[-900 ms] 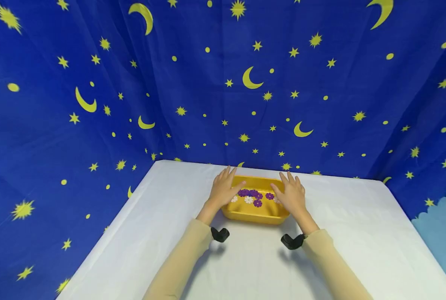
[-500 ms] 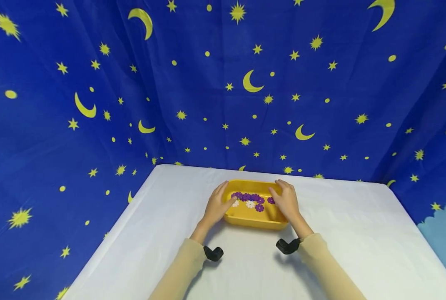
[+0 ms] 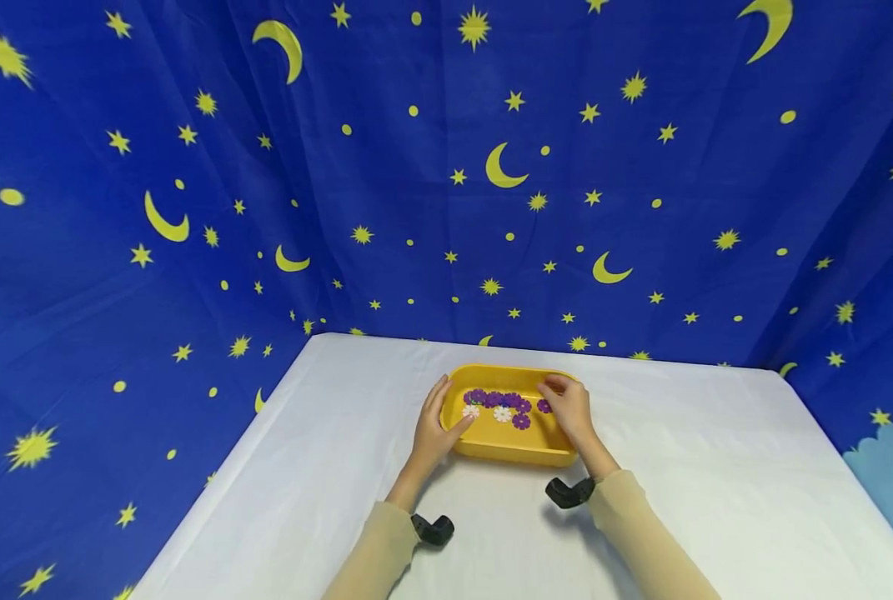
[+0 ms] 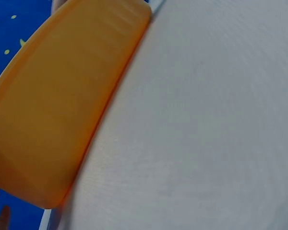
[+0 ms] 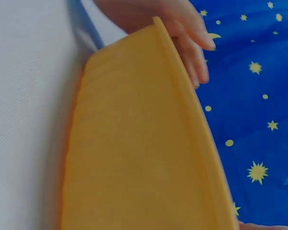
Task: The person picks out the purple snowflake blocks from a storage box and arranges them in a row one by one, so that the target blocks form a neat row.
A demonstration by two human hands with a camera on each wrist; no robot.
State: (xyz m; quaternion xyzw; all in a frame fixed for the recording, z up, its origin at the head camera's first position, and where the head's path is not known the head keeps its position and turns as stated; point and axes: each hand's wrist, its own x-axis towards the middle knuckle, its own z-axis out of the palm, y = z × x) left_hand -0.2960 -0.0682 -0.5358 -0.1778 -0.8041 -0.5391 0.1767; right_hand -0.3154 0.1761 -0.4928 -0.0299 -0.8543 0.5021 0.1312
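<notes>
A yellow plastic bin [image 3: 514,456] sits on the table with several small flower-shaped pieces inside, mostly purple, such as the purple flower piece [image 3: 521,422], plus a white flower piece [image 3: 502,414]. At the bin's left end is my left hand [image 3: 433,429], fingers along the outer side and thumb reaching over the rim. My right hand [image 3: 570,411] is over the right end, fingers bent inward, close above a purple flower piece [image 3: 544,406]; I cannot tell if anything is between its fingertips. The bin's wall [image 4: 62,96] fills much of the left wrist view.
A white cloth covers the table [image 3: 326,433] around the bin. Behind and beside it hangs a blue curtain [image 3: 416,208] with yellow moons and stars. Black wrist mounts [image 3: 433,531] stick inward from both sleeves.
Both hands have come down from above the bin's far corners. The left now lies by the left rim, and the right has bent its fingers inward over the right end.
</notes>
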